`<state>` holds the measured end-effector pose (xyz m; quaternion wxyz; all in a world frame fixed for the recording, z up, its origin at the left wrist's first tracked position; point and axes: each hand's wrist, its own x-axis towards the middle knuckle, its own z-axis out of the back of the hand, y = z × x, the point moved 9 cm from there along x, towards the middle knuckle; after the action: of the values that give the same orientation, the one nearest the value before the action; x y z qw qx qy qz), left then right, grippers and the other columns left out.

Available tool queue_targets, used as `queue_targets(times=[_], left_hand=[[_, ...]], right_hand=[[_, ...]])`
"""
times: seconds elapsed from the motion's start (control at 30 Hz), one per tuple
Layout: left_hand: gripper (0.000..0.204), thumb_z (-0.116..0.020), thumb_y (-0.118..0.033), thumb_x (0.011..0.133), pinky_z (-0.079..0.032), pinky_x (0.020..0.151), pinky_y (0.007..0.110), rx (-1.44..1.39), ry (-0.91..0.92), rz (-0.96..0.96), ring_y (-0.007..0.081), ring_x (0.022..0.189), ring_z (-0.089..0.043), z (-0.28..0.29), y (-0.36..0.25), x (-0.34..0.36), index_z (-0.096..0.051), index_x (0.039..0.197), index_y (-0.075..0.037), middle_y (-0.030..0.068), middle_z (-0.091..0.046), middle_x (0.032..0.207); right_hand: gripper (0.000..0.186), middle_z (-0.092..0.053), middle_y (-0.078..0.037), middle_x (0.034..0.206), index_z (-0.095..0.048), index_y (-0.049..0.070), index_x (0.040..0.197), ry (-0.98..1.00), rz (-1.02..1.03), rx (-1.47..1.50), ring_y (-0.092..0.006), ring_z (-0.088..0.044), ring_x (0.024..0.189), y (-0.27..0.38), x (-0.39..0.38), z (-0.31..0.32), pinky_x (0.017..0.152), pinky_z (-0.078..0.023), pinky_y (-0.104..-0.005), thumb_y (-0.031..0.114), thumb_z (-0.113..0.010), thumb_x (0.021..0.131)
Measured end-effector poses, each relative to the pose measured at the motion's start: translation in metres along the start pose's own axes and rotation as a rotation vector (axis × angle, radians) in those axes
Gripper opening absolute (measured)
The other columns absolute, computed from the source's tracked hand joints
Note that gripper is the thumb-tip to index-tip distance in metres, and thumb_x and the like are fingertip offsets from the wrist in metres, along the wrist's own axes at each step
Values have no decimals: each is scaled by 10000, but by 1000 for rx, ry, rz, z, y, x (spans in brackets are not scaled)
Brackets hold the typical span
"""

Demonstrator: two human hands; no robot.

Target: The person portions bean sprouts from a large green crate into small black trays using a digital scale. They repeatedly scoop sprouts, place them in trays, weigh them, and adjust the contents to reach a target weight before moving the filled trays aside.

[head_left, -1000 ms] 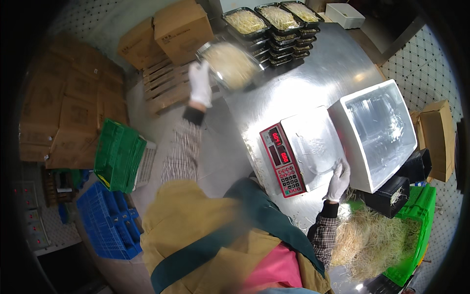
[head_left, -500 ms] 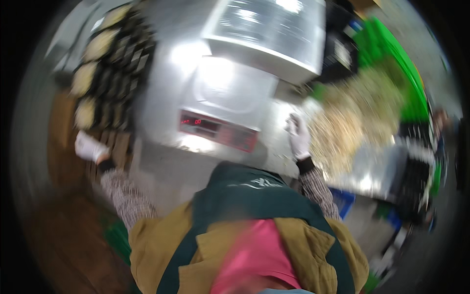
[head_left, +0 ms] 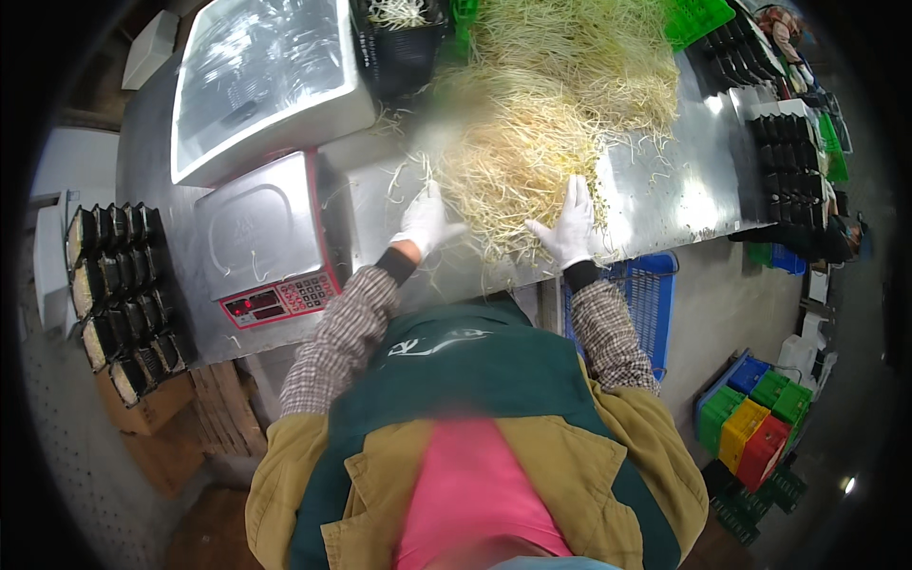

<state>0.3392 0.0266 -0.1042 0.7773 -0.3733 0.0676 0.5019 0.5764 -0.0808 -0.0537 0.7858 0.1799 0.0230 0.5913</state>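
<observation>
A large heap of pale yellow bean sprouts (head_left: 532, 152) lies on the metal table, spreading toward its far side. My left hand (head_left: 427, 223), in a white glove, is at the heap's near left edge with its fingers stretched out. On the near right edge rests my right hand (head_left: 570, 225), also white-gloved, thumb spread away from the fingers and touching the sprouts. Neither hand grips anything. Left of my left hand stands a weighing scale (head_left: 266, 223) with a red front panel; a single sprout lies on its metal plate.
Beyond the scale stands a white foam box (head_left: 271, 123) with clear plastic in it. A black basket (head_left: 404, 62) holds some sprouts. Stacked black trays (head_left: 123, 285) sit at the left, more (head_left: 788, 157) at the right. A blue crate (head_left: 646, 304) is below the table edge; coloured crates (head_left: 750, 418) stand right.
My view has swung to the right, from the scale to the sprouts. My left hand has left the stacked trays at the left and come to the heap; my right hand now touches the sprouts.
</observation>
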Motion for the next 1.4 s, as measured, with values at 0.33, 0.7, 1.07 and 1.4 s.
queue_targets(times=[0.33, 0.7, 1.07, 1.4], left_hand=[[532, -782, -294, 833, -494, 740, 373, -1364, -117, 434, 223, 909, -611, -115, -26, 56, -527, 1169, 30, 120, -622, 1050], [524, -732, -181, 863, -487, 934, 338, -1536, -283, 321, 212, 1084, -597, -66, 7, 37, -531, 1304, 18, 111, -635, 1191], [662, -790, -157, 789, -492, 926, 314, -1351, -375, 322, 243, 1074, -611, -80, 26, 30, -484, 1339, 48, 142, -618, 1232], [437, -759, -155, 843, -518, 853, 290, -1443, -372, 120, 169, 968, -651, -37, -2, 10, -622, 1227, 1, 85, -678, 1138]], right_hand=[[1137, -540, -241, 1260, -268, 14, 1481, 410, 157, -5, -389, -546, 1142, -15, 82, -36, 955, -483, -455, 466, -867, 627], [549, -555, -282, 1299, -442, -22, 1406, 387, 164, 563, -378, -542, 1212, -27, 84, -45, 1039, -426, -397, 291, -532, 964], [370, -671, -256, 997, -711, 3, 967, 575, -9, 436, -353, -639, 980, 32, 67, -51, 834, -528, -387, 321, -727, 778], [860, -624, -272, 1219, -448, -92, 1356, 717, -185, 1162, -303, -674, 992, 47, 63, -84, 894, -521, -340, 420, -778, 748]])
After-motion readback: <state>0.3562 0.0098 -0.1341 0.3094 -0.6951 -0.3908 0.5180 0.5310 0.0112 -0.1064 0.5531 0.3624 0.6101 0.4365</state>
